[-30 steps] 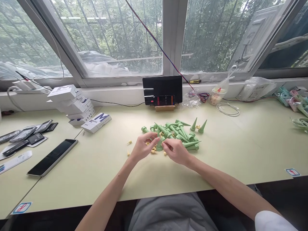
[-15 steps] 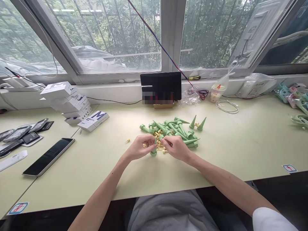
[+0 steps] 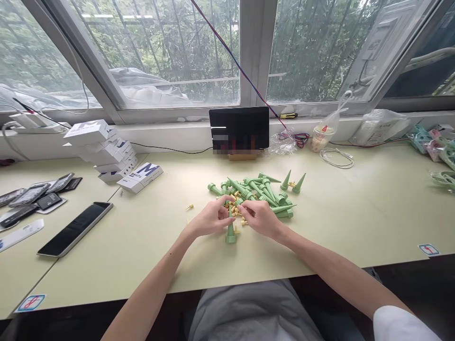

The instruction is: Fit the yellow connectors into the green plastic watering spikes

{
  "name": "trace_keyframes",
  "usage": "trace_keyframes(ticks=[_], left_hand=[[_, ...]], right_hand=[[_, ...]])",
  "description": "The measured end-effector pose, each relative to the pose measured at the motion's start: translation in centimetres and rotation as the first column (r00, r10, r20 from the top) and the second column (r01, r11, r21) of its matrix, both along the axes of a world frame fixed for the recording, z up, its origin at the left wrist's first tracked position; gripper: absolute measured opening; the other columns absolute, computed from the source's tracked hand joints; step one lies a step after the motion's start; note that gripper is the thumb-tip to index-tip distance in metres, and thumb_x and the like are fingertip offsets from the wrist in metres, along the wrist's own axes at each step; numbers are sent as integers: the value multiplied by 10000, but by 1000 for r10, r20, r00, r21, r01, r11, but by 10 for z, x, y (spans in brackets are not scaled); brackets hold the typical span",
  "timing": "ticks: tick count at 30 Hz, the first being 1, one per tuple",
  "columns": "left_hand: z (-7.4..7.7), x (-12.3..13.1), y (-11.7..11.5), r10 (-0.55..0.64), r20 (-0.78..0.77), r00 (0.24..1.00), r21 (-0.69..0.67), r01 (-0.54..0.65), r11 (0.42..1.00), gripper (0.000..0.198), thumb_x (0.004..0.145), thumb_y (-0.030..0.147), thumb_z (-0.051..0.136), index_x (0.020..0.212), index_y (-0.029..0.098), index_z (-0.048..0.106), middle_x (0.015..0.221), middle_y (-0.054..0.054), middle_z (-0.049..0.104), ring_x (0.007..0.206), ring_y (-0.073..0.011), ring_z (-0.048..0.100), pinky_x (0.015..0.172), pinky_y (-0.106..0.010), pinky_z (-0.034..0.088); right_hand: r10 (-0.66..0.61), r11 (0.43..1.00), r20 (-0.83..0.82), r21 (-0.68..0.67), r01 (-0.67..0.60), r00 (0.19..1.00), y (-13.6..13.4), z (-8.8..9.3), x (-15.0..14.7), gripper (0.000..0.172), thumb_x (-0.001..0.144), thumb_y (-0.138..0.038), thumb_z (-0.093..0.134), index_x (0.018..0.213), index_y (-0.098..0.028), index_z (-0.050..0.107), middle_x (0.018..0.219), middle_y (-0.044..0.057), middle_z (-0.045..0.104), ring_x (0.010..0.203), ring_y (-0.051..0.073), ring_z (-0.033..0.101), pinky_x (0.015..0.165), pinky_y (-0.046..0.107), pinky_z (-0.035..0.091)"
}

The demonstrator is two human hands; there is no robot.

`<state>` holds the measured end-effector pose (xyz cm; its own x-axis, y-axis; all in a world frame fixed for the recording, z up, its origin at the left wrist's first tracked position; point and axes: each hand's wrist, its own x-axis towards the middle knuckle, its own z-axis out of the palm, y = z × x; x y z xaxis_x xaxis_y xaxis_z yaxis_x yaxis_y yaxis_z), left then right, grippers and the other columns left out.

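Observation:
My left hand is at the near left side of the pile, its thumb and fingers closed about the upper part of a green plastic spike. That spike is upright, tip up, with its wide ribbed base down at the table. A small yellow peg lies just right of it. My right hand is closed in a pinch at the pile's near edge; what its fingertips hold is hidden. Beyond both hands is a heap of green spikes mixed with small yellow pegs.
Two green spikes stand upright right of the heap, with yellow pegs between them. One loose yellow peg lies left. A phone, white boxes and a dark-screened tablet are on the table, along with a cup.
The green spike at my left hand has shifted lower, toward me, and more of it shows. My left fingers have spread a little. My right hand has hardly moved.

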<state>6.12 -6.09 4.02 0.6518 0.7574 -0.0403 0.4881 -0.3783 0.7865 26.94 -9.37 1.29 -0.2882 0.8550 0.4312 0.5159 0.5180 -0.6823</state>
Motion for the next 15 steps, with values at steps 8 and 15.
trace_keyframes(ticks=[8, 15], left_hand=[[0, 3, -1, -23, -66, 998, 117, 31, 993, 234, 871, 283, 546, 1077, 198, 618, 550, 70, 514, 516, -104, 416, 528, -228, 327], [0, 4, -3, -70, -73, 995, 94, 77, 993, 263, 826, 240, 562, 1077, 195, 629, 524, 86, 452, 497, -102, 377, 504, -226, 292]], right_hand=[[-14, 1000, 39, 2, 14, 999, 0, 0, 0, 292, 991, -278, 472, 739, -176, 578, 591, -21, 537, 520, 107, 404, 543, 234, 307], [-23, 1000, 45, -14, 24, 999, 0, 0, 1, 271, 974, -258, 482, 747, -174, 601, 620, -7, 579, 540, 115, 442, 564, 233, 347]])
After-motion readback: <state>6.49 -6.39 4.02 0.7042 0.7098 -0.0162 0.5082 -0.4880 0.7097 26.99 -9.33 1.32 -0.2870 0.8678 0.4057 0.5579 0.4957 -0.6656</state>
